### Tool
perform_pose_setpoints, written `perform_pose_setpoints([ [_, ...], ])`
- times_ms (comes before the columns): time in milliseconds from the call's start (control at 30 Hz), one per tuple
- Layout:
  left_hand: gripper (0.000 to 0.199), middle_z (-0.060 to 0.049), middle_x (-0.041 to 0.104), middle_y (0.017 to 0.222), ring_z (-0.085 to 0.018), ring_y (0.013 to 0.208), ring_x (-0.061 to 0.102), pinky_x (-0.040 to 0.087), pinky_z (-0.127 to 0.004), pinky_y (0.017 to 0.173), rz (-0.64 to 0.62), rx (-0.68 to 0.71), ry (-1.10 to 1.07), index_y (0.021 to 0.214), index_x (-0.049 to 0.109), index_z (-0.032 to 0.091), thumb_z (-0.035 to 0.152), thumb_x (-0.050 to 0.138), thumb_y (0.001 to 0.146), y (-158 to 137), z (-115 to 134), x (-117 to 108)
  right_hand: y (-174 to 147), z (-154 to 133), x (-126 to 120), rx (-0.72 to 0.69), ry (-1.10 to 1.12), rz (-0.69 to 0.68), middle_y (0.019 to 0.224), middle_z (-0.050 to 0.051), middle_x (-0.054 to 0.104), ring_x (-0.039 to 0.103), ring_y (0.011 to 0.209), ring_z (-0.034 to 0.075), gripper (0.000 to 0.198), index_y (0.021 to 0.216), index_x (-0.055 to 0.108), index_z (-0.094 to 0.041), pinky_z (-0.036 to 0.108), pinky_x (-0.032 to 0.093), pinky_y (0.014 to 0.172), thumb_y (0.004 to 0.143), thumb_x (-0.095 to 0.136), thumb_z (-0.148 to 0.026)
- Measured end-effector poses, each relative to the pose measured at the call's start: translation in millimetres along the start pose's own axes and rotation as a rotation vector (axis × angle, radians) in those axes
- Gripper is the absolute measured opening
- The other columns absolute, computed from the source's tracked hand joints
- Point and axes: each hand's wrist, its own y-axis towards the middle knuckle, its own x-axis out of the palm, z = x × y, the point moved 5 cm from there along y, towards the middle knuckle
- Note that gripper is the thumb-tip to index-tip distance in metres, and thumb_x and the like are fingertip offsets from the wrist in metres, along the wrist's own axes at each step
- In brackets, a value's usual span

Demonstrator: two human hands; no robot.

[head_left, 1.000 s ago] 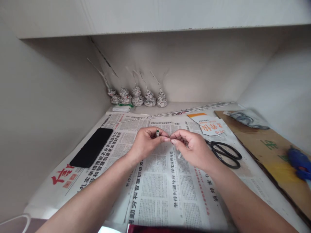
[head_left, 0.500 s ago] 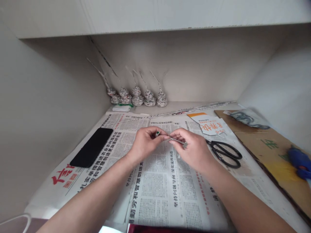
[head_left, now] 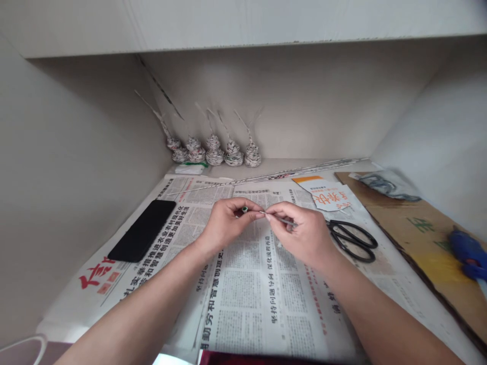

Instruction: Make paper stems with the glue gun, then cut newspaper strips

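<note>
Over the newspaper my two hands meet, fingertips close together. My left hand is closed in a pinch on the end of a thin grey stick. A small green and white spot shows among its fingers; I cannot tell what it is. My right hand pinches the same stick, which runs back under its curled fingers. Black-handled scissors lie just right of my right wrist, their blades hidden behind the hand.
Several woven paper gourd shapes stand along the back wall. Long rolled paper sticks lie before them. A black phone is at left. On the right are torn card, cardboard, a plastic bag and a blue tool.
My right fingers have shifted slightly along the stick, closer to my left fingertips. The left hand stays nearly still, and the view has moved a little.
</note>
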Motion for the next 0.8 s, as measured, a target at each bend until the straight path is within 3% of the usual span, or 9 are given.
perform_pose_setpoints([
  [133,0.015,-0.004,0.075,0.091,-0.016,0.083,0.069,0.055,-0.028,0.078,0.015,0.075,0.02,0.09,0.072,0.018,0.021,0.075,0.076,0.1,2.1,-1.8,1.2,5.2,-1.0,0.1,0.142,0.004,0.068,-0.002,0.067,0.059,0.06,0.012,0.008,0.086,0.069,-0.023,0.024,0.046,0.055,0.084,0.063,-0.027],
  [300,0.014,-0.005,0.074,0.098,-0.017,0.088,0.069,0.055,-0.03,0.083,0.045,0.178,0.17,0.097,0.07,0.02,0.021,0.066,0.084,0.1,4.9,-7.6,4.0,2.7,-10.7,0.098,0.179,0.049,0.07,-0.001,0.067,0.061,0.063,0.013,0.007,0.085,0.069,-0.022,0.025,0.047,0.057,0.083,0.064,-0.026],
  [467,0.015,-0.004,0.075,0.097,-0.018,0.092,0.068,0.052,-0.032,0.087,0.025,0.292,0.353,0.098,0.073,0.022,0.022,0.063,0.088,-0.3,6.2,-7.8,2.2,-10.4,-21.8,-0.036,0.029,0.131,0.068,-0.002,0.067,0.06,0.06,0.012,0.005,0.083,0.068,-0.024,0.024,0.047,0.054,0.084,0.063,-0.023],
  [800,0.02,-0.004,0.075,0.099,-0.018,0.091,0.068,0.053,-0.033,0.084,0.034,0.381,0.472,0.104,0.072,0.023,0.019,0.062,0.088,-1.7,5.7,-6.3,-1.4,-19.2,-14.9,-0.299,-0.295,0.079,0.077,0.001,0.071,0.065,0.071,0.017,0.014,0.087,0.068,-0.025,0.033,0.049,0.07,0.089,0.055,-0.02],
])
